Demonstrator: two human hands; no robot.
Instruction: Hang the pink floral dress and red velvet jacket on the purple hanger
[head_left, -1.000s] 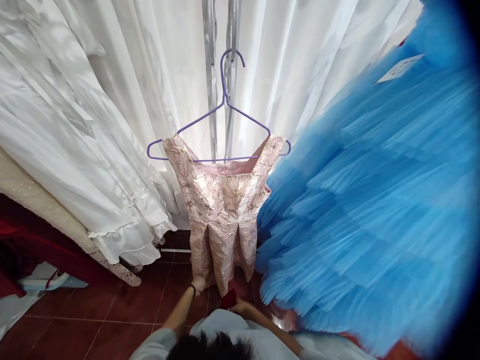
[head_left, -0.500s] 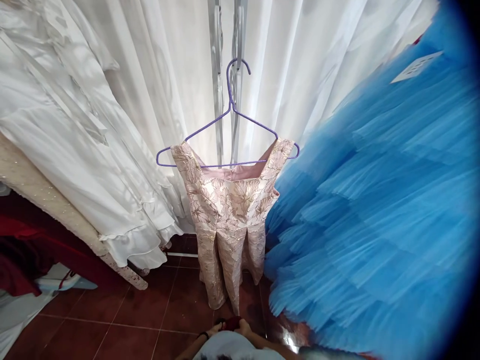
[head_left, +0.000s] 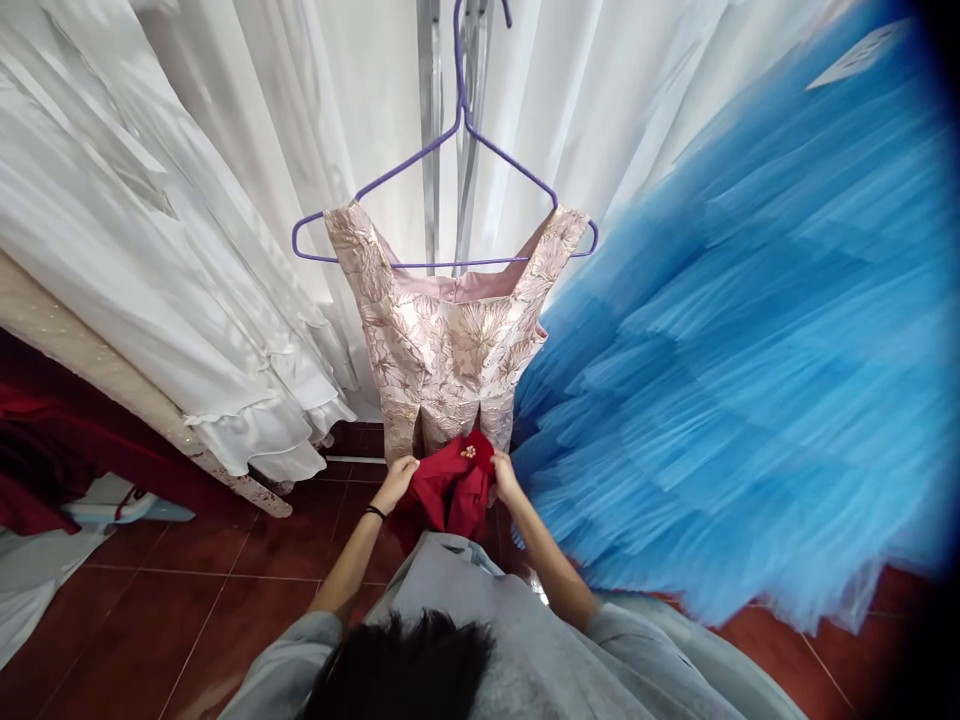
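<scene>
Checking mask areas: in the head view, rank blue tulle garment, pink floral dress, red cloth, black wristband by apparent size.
1. Blue tulle garment
2. Pink floral dress
3. Red cloth
4. Black wristband

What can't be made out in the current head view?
In the head view:
Pink dress: most of its lower part, hidden behind the red cloth.
Hanger: top cut off by the upper edge.
Tag: print too small to read.
Blue tulle: right side lost in dark vignette.
</scene>
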